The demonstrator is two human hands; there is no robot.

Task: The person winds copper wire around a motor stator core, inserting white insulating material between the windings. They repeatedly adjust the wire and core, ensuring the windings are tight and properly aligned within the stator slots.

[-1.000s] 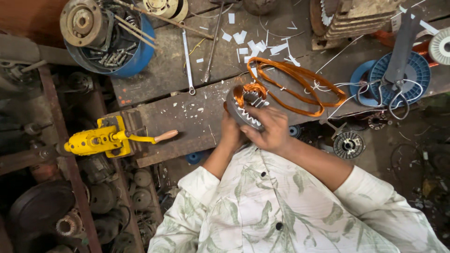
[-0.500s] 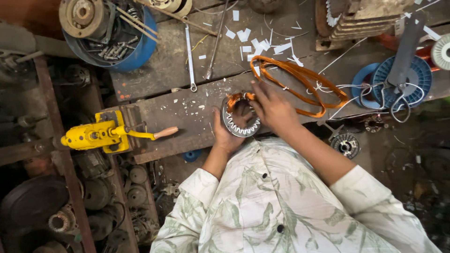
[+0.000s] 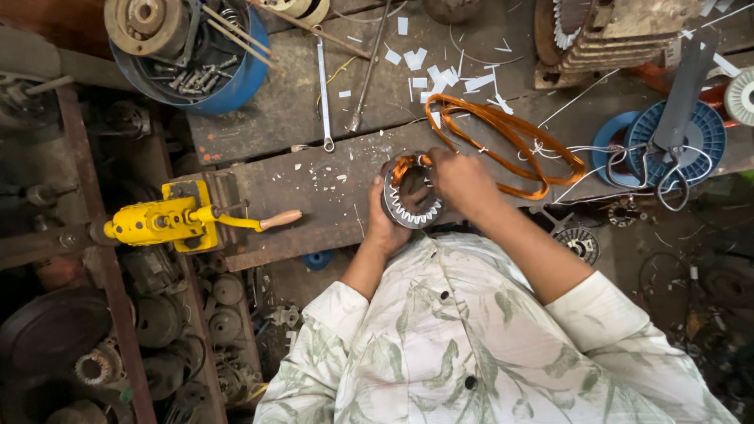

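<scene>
My left hand (image 3: 385,224) cups the toothed metal stator ring (image 3: 412,192) from below, fingers curled on its outer rim, holding it at the near edge of the wooden bench (image 3: 298,169), just above my shirt. My right hand (image 3: 463,180) rests on the ring's top right, fingers closed on the orange copper coil (image 3: 510,137) where it enters the ring. The rest of the coil loops loose across the bench toward the blue spools (image 3: 667,137); a yellow hand winder (image 3: 169,220) sits well to the left.
</scene>
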